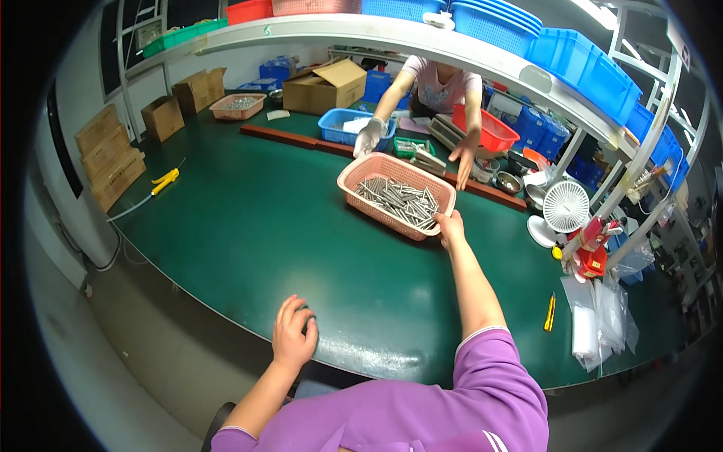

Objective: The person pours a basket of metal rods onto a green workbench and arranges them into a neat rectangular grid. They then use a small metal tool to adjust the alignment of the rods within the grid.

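A pink plastic basket [388, 219] filled with metal pins or rods [395, 199] is at the far middle of the green table. My right hand [450, 228] grips its near right corner, arm stretched forward. Near the table's front edge, my left hand [294, 331] holds nothing, its fingers loosely bent and apart. Across the table, a co-worker's gloved hand [369, 138] is at the basket's far left rim; whether it touches is unclear. The co-worker's bare hand [465, 157] reaches down just beyond the basket's right end, fingers spread.
A wooden strip [280, 136] crosses the table behind the basket, with a blue tray [334, 128] beyond it. To the left lies a yellow air gun [165, 181] on a hose. A white fan [566, 206], yellow cutter [550, 312] and plastic bags [595, 320] are at right. An overhead shelf [331, 29] holds bins.
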`<state>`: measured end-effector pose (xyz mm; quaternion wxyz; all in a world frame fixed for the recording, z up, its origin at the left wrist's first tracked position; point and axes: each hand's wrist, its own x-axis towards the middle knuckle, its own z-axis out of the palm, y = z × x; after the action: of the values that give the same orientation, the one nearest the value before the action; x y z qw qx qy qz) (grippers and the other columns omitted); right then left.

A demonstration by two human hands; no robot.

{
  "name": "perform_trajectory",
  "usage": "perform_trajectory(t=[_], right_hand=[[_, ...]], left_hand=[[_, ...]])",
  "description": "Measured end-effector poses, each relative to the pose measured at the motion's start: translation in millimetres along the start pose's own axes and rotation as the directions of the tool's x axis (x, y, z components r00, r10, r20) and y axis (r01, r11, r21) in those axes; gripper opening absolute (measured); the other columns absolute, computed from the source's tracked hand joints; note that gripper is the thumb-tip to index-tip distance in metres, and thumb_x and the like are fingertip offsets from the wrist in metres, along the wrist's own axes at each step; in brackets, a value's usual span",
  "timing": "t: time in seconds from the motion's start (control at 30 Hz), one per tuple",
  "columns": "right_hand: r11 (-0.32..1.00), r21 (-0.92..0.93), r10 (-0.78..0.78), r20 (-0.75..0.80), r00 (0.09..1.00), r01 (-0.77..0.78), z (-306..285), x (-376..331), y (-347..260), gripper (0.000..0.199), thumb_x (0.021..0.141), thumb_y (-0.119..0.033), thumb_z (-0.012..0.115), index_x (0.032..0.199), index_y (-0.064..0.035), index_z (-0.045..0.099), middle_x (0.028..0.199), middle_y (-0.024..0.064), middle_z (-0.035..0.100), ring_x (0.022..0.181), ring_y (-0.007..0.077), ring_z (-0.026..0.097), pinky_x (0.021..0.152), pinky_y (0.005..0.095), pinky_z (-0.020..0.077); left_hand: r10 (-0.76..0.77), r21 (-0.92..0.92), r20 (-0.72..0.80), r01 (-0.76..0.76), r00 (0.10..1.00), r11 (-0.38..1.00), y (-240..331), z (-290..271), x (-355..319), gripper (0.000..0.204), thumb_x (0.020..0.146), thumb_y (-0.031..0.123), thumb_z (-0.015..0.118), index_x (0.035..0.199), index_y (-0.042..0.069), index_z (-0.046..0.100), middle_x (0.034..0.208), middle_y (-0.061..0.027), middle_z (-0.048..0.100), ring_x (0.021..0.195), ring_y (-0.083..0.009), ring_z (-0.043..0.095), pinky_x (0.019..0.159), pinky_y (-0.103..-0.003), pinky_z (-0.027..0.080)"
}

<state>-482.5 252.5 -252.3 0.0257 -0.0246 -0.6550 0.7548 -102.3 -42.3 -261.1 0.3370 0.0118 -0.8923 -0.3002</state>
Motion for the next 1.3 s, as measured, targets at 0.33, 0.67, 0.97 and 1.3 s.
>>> perform_trajectory(t=[0.33, 0.67, 0.97, 1.3], right_hand=[[0.990, -0.142, 0.007, 0.074, 0.997, 0.004, -106.2, -113.1, -22.1, 0.053, 0.087, -0.010, 0.071, 0.131, 0.0063, 0.048, 0.104, 0.0155, 0.066, 0.087, 0.0223, 0.067, 0.076, 0.0351, 0.0561], [0.165, -0.558, -0.568, 0.620, 0.541, 0.813, -122.4, -178.5, -60.3, 0.052, 0.064, -0.043, 0.087, 0.097, -0.0086, 0.065, 0.117, 0.0093, 0.063, 0.124, 0.0385, 0.053, 0.107, 0.0544, 0.0400], [0.242, -0.362, -0.751, 0.518, 0.410, 0.900, -101.9, -149.4, -50.5, 0.063, 0.072, -0.071, 0.067, 0.066, -0.0098, 0.053, 0.071, 0.0030, 0.052, 0.073, 0.0256, 0.055, 0.075, 0.0394, 0.0418], [0.786, -0.116, -0.544, 0.334, 0.769, 0.607, -132.0, -140.0, -100.8, 0.053, 0.079, -0.045, 0.082, 0.061, -0.0073, 0.049, 0.067, -0.0010, 0.046, 0.065, 0.0101, 0.044, 0.059, 0.0279, 0.0348]], left_hand=[[0.024, -0.317, 0.216, 0.047, 0.976, 0.947, -6.1, 45.2, 107.5, 0.085, 0.081, 0.017, 0.081, 0.152, 0.009, 0.034, 0.157, -0.0182, 0.028, 0.140, -0.0363, 0.040, 0.113, -0.044, 0.040], [0.107, -0.768, 0.405, 0.275, 0.908, 0.578, -46.7, 142.4, 171.2, 0.097, 0.073, 0.021, 0.090, 0.153, 0.015, 0.035, 0.142, -0.0127, 0.052, 0.133, -0.0241, 0.049, 0.110, -0.037, 0.043], [-0.003, -0.574, 0.228, 0.137, 0.974, 0.808, -26.3, 125.0, 166.2, 0.041, 0.069, 0.015, 0.090, 0.095, 0.005, 0.060, 0.095, 0.0000, 0.062, 0.087, -0.0118, 0.058, 0.079, -0.028, 0.050], [-0.026, -0.641, 0.145, 0.114, 0.989, 0.759, 40.7, 76.6, 186.8, 0.044, 0.100, 0.044, 0.061, 0.108, 0.002, 0.067, 0.080, 0.0001, 0.062, 0.068, -0.0076, 0.056, 0.061, -0.023, 0.048]])
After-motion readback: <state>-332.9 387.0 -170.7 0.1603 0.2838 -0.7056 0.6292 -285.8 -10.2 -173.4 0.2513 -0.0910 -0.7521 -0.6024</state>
